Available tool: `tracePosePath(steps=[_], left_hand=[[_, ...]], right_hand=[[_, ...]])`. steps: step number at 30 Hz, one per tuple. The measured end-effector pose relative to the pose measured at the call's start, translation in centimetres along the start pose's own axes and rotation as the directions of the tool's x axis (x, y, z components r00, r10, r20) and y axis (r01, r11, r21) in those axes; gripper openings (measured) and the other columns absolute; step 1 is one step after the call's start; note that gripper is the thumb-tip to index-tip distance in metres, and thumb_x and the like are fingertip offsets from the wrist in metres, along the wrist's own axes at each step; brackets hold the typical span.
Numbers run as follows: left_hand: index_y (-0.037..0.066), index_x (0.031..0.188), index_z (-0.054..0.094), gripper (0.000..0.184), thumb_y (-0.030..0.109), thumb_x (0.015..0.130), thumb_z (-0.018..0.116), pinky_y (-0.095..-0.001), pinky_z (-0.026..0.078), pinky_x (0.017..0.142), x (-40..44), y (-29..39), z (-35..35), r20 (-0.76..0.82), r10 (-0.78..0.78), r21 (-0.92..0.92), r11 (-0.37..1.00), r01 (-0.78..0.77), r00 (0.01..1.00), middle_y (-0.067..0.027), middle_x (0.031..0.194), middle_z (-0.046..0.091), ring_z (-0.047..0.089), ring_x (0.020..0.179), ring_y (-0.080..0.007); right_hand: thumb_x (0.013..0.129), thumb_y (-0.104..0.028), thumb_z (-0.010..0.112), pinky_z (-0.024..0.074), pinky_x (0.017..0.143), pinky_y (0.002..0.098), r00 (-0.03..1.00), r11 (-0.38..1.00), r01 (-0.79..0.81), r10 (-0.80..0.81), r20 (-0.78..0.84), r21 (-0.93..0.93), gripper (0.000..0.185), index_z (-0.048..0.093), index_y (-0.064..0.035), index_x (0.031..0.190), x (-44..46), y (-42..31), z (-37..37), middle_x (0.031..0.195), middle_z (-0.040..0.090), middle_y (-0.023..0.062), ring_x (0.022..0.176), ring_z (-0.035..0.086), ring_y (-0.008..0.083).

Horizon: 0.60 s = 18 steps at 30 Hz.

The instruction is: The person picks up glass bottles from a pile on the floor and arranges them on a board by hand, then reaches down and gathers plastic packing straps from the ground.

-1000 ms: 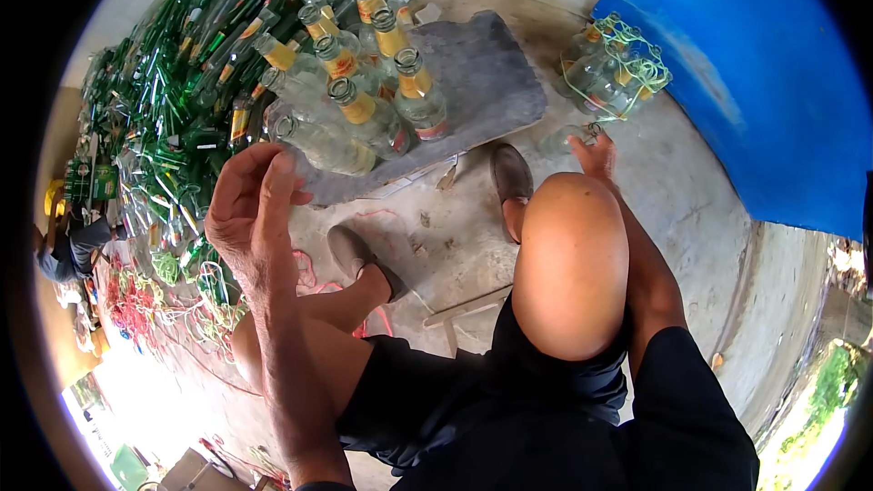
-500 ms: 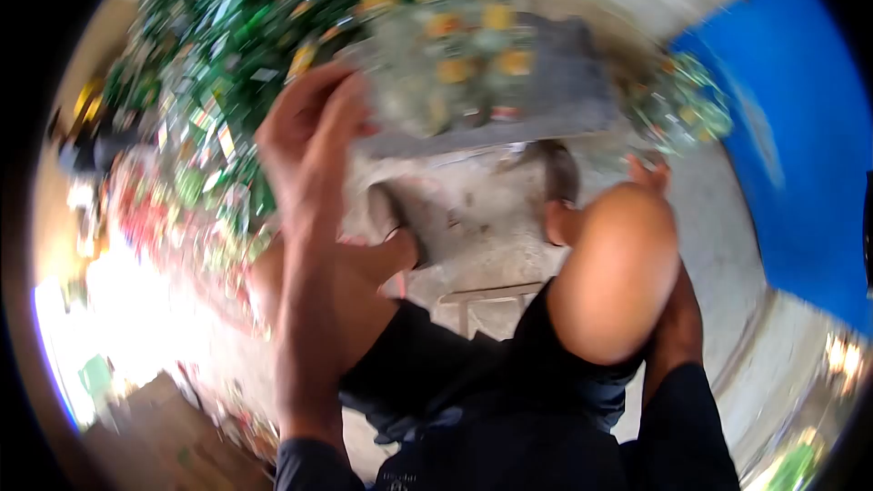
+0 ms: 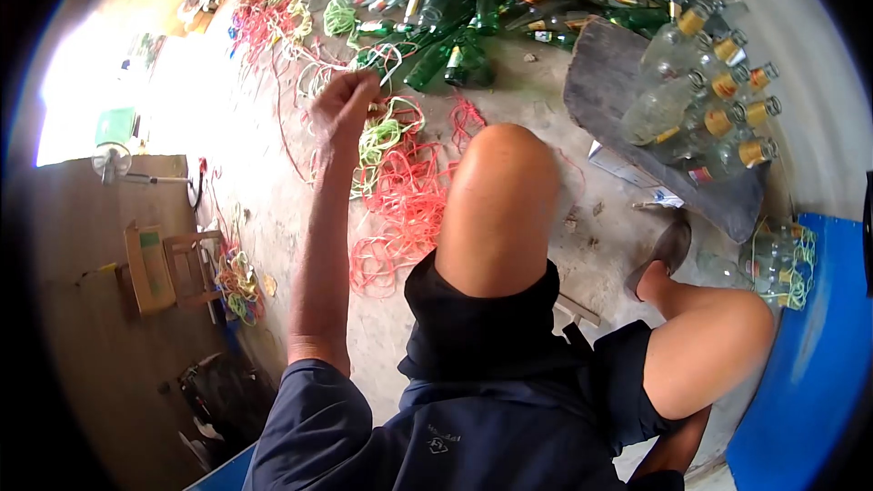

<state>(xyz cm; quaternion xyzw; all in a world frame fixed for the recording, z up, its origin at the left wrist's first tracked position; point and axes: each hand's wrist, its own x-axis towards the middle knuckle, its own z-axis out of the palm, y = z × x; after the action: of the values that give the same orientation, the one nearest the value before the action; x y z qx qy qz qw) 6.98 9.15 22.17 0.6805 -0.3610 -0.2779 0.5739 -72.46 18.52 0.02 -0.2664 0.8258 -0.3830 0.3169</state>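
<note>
My left hand point(image 3: 347, 102) is stretched forward over the floor, its fingers curled closed. What they hold, if anything, is hidden. Close by it lie a pale string loop point(image 3: 389, 62), a tangle of light green string point(image 3: 386, 136) and a heap of red string point(image 3: 407, 195). Green glass bottles point(image 3: 468, 59) lie piled just beyond the hand. My right hand is out of sight; only part of that forearm point(image 3: 677, 445) shows beneath my right thigh. To my right, several clear bottles point(image 3: 668, 109) with gold-wrapped necks stand on a dark, low board point(image 3: 600, 64).
A bundle of clear bottles tied with green string point(image 3: 787, 264) stands by a blue panel point(image 3: 818, 355). More red and green string point(image 3: 273, 18) is strewn at the far left. A fan point(image 3: 111, 162) and a small wooden chair point(image 3: 191, 264) are on the left.
My view has swung left, so the board and bottles now appear farther right. My left hand has moved from beside the board to above the string. My right hand's fingers have gone out of view.
</note>
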Motion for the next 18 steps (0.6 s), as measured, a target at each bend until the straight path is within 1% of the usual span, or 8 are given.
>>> tracePosePath(steps=[2,4,6,7,10,13,16,18], left_hand=[[0.002,0.109,0.077,0.02,0.015,0.094,0.076,-0.0294,0.062,0.07,-0.7,-6.3,-3.4,-0.078,-0.129,0.12,0.983,0.138,0.989,-0.0075,0.09,0.076,0.071,0.076,-0.014],[0.005,0.103,0.081,0.019,0.016,0.09,0.073,-0.0329,0.061,0.073,-0.7,-15.7,-7.8,-0.02,0.046,0.58,0.814,-0.026,0.999,-0.0093,0.089,0.078,0.072,0.077,-0.0164],[0.008,0.098,0.082,0.019,0.018,0.087,0.072,-0.0356,0.059,0.076,-3.1,-18.9,-8.2,-0.051,0.043,0.664,0.747,0.001,0.998,-0.0112,0.088,0.078,0.074,0.08,-0.0193],[0.006,0.099,0.082,0.022,0.021,0.085,0.074,-0.0361,0.06,0.079,-3.7,-21.1,-9.1,-0.083,-0.129,0.515,0.843,0.153,0.988,-0.0134,0.091,0.079,0.076,0.084,-0.0221],[0.005,0.097,0.081,0.023,0.022,0.083,0.074,-0.0371,0.06,0.082,-5.1,-25.0,-9.8,-0.107,-0.07,0.577,0.808,0.119,0.992,-0.0146,0.091,0.079,0.077,0.088,-0.0275],[0.004,0.097,0.08,0.024,0.021,0.082,0.074,-0.0378,0.06,0.082,-5.8,-27.4,-10.8,-0.155,-0.185,0.611,0.754,0.241,0.971,-0.0158,0.092,0.079,0.077,0.087,-0.0293],[0.003,0.098,0.08,0.025,0.02,0.081,0.074,-0.0392,0.06,0.084,-6.6,-29.2,-12.2,-0.115,-0.227,0.723,0.649,0.238,0.967,-0.0182,0.095,0.078,0.077,0.088,-0.0307],[0.004,0.101,0.079,0.026,0.02,0.081,0.074,-0.0389,0.06,0.084,-7.2,-30.6,-12.7,-0.092,-0.239,0.717,0.657,0.231,0.967,-0.0173,0.096,0.078,0.078,0.091,-0.0297]], right_hand=[[0.081,-0.022,0.088,0.0483,0.06,0.0308,0.999,1.0,-0.019,0.02,0.032,-0.017,0.038,0.07,-0.0079,0.111,-1.4,-0.5,-0.4,0.084,0.067,0.0017,0.067,0.059,0.0117],[0.081,-0.022,0.088,0.0482,0.06,0.0307,0.997,0.999,-0.038,0.04,0.065,-0.038,0.038,0.07,-0.0077,0.112,-2.7,-1.0,-0.7,0.085,0.067,0.0019,0.067,0.059,0.0116],[0.082,-0.022,0.087,0.0482,0.06,0.0306,0.993,0.996,-0.057,0.064,0.104,-0.068,0.038,0.07,-0.0076,0.112,-3.9,-1.5,-0.9,0.085,0.068,0.0021,0.066,0.058,0.0116],[0.082,-0.022,0.087,0.0482,0.06,0.0305,0.99,0.994,-0.07,0.079,0.121,-0.078,0.038,0.07,-0.0075,0.112,-4.5,-1.7,-1.0,0.085,0.068,0.0023,0.066,0.058,0.0115],[0.083,-0.022,0.086,0.0482,0.06,0.0303,0.977,0.986,-0.105,0.126,0.17,-0.126,0.038,0.07,-0.0073,0.113,-6.1,-2.2,-1.1,0.086,0.068,0.0026,0.066,0.058,0.0114],[0.084,-0.023,0.086,0.0482,0.06,0.0302,0.961,0.973,-0.136,0.175,0.213,-0.187,0.037,0.07,-0.0071,0.114,-7.3,-2.8,-1.3,0.087,0.068,0.003,0.066,0.058,0.0114],[0.085,-0.023,0.085,0.0482,0.06,0.03,0.947,0.96,-0.159,0.215,0.238,-0.232,0.037,0.07,-0.0069,0.115,-8.1,-3.4,-1.6,0.088,0.069,0.0033,0.065,0.058,0.0113],[0.085,-0.023,0.085,0.0482,0.06,0.0299,0.938,0.951,-0.173,0.239,0.251,-0.257,0.037,0.069,-0.0067,0.115,-8.6,-3.7,-1.8,0.088,0.069,0.0036,0.065,0.058,0.0112]])
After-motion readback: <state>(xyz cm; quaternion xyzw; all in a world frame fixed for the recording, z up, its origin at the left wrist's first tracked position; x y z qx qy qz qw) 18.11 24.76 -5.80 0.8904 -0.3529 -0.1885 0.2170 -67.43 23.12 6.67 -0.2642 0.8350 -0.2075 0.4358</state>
